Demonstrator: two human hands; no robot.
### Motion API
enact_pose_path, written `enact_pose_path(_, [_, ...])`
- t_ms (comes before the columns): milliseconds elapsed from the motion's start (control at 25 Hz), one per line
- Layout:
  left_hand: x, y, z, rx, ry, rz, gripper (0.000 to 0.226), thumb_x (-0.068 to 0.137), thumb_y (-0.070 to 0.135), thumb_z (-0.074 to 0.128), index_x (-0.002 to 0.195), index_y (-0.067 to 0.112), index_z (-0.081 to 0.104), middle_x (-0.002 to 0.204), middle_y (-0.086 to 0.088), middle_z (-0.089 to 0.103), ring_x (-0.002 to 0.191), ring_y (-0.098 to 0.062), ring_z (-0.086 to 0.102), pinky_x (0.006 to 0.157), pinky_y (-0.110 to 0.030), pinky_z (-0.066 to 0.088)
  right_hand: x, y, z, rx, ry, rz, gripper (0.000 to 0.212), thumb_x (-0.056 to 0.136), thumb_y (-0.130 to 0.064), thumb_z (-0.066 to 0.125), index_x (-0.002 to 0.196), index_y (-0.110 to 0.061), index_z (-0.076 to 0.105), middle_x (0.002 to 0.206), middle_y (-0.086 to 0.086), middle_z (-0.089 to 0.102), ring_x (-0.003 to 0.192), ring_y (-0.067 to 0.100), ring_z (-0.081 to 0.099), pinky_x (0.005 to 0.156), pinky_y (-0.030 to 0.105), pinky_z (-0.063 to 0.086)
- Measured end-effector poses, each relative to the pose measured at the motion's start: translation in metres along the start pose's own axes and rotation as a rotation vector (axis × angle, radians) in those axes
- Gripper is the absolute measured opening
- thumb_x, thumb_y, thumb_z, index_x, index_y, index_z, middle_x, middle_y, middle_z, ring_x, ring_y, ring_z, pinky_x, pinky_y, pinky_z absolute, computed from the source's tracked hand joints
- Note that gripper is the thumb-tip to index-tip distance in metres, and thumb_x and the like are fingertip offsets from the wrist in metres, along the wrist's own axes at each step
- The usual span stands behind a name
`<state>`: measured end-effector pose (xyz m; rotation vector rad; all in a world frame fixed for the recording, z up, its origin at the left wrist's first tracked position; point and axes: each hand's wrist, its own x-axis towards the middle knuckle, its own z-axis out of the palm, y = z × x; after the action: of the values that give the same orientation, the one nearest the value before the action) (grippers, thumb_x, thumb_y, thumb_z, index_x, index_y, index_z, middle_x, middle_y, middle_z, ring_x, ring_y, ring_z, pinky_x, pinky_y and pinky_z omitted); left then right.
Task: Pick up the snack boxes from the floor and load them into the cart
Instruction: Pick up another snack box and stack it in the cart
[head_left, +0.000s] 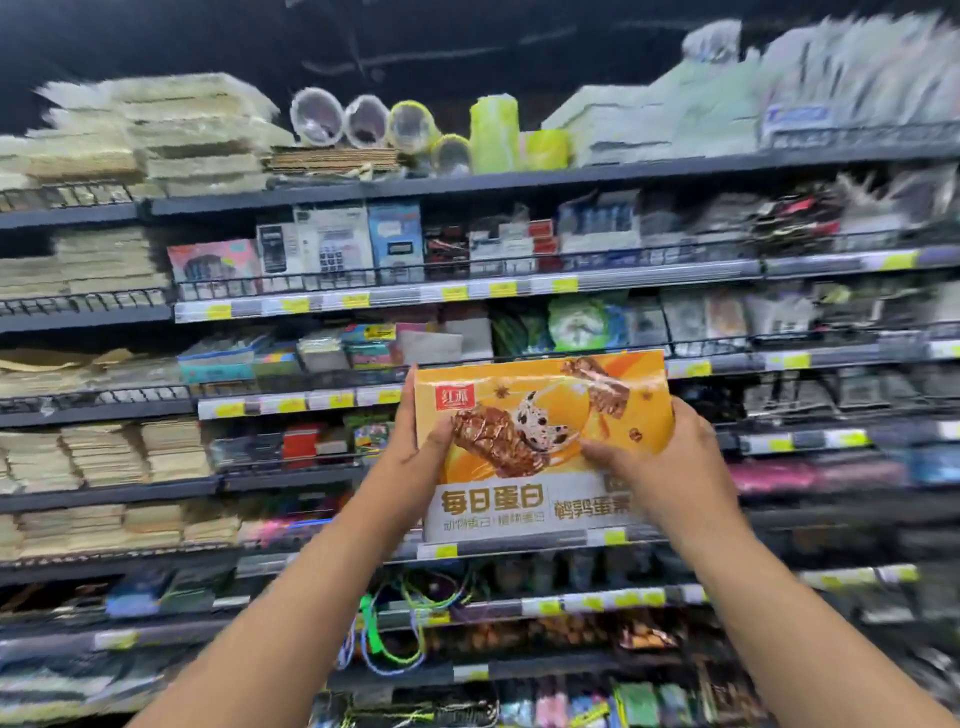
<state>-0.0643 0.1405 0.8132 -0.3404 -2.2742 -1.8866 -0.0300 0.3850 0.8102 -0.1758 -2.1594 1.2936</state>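
An orange and white snack box (540, 415), printed with chocolate bars and large Chinese lettering, is held up at chest height in front of the store shelves. My left hand (415, 457) grips its left edge, thumb on the printed face. My right hand (660, 462) grips its right edge, thumb across the lower front. Both forearms reach up from the bottom of the view. Neither the floor nor the cart is in sight.
Dark metal shelves (467, 291) with yellow price tags fill the whole view, packed with stationery, notebooks, stacked paper goods and cups (363, 122). Coloured cords (395, 634) hang on a lower shelf between my arms. The picture is blurred by motion.
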Motion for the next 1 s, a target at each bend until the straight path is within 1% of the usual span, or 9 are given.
enact_pose_path(120, [0.007,0.022,0.129,-0.054,-0.126,0.026,0.067,0.096,0.049,0.045,0.149,0.054,0.003,0.125,0.005,0.059,0.093,-0.016,0.07,0.081,-0.041,0.058,0.016,0.051,-0.116,-0.105,0.111,0.043,0.089,0.062,-0.058,0.082,0.135,-0.025,0.042,0.124,0.0,0.05,0.113,0.026,0.052,0.086,0.037,0.045])
enact_pose_path(240, [0.013,0.042,0.246,-0.073,-0.279,0.052,0.081,0.076,0.073,0.05,0.142,0.065,0.006,0.135,0.003,0.056,0.105,-0.025,0.067,0.091,-0.051,0.054,0.026,0.095,-0.219,-0.188,0.249,0.098,0.087,0.064,-0.057,0.082,0.134,-0.026,0.04,0.124,0.001,0.049,0.113,0.028,0.051,0.086,0.039,0.046])
enact_pose_path(280, [0.015,0.047,0.284,-0.083,-0.328,0.063,0.081,0.076,0.073,0.05,0.143,0.064,0.005,0.135,0.006,0.057,0.104,-0.023,0.068,0.092,-0.05,0.053,0.029,0.11,-0.249,-0.22,0.29,0.127,0.088,0.065,-0.058,0.081,0.135,-0.026,0.039,0.125,0.001,0.049,0.114,0.028,0.051,0.087,0.039,0.046])
enact_pose_path(320, [0.015,0.053,0.323,-0.093,-0.379,0.08,0.078,0.082,0.066,0.048,0.145,0.061,0.003,0.135,0.011,0.056,0.101,-0.016,0.067,0.092,-0.044,0.054,0.031,0.125,-0.279,-0.253,0.34,0.156,0.089,0.064,-0.059,0.081,0.135,-0.026,0.04,0.125,0.001,0.049,0.114,0.029,0.051,0.087,0.04,0.047])
enact_pose_path(400, [0.014,0.066,0.399,-0.108,-0.479,0.104,0.067,0.096,0.049,0.043,0.15,0.05,0.002,0.128,0.021,0.055,0.089,0.0,0.064,0.078,-0.025,0.054,0.032,0.158,-0.336,-0.292,0.45,0.204,0.085,0.061,-0.06,0.081,0.13,-0.028,0.044,0.12,0.0,0.053,0.11,0.028,0.053,0.084,0.04,0.048])
enact_pose_path(480, [0.015,0.072,0.463,-0.156,-0.597,0.12,0.066,0.099,0.046,0.042,0.151,0.048,0.001,0.124,0.017,0.058,0.085,0.002,0.067,0.07,-0.021,0.055,0.032,0.185,-0.378,-0.317,0.54,0.258,0.084,0.059,-0.06,0.082,0.128,-0.028,0.045,0.118,0.0,0.057,0.107,0.028,0.056,0.082,0.039,0.049])
enact_pose_path(560, [0.015,0.077,0.53,-0.168,-0.727,0.159,0.076,0.09,0.06,0.045,0.149,0.051,-0.003,0.131,0.01,0.059,0.098,-0.009,0.069,0.089,-0.035,0.056,0.033,0.215,-0.421,-0.373,0.639,0.321,0.091,0.056,-0.06,0.081,0.132,-0.026,0.043,0.121,0.001,0.058,0.109,0.027,0.056,0.087,0.041,0.049])
enact_pose_path(640, [0.023,0.077,0.597,-0.186,-0.855,0.165,0.084,0.084,0.062,0.044,0.149,0.05,-0.007,0.142,0.005,0.052,0.117,-0.018,0.06,0.107,-0.044,0.043,0.04,0.244,-0.457,-0.442,0.708,0.38,0.097,0.057,-0.06,0.082,0.137,-0.024,0.039,0.124,0.004,0.056,0.112,0.029,0.055,0.091,0.043,0.048])
enact_pose_path(1000, [0.06,0.088,0.891,-0.17,-1.228,0.247,0.067,0.101,0.043,0.038,0.151,0.045,-0.007,0.146,0.002,0.046,0.124,-0.016,0.053,0.113,-0.036,0.035,0.1,0.383,-0.593,-0.526,1.05,0.614,0.101,0.064,-0.053,0.083,0.142,-0.02,0.028,0.133,0.009,0.049,0.116,0.032,0.051,0.094,0.044,0.048])
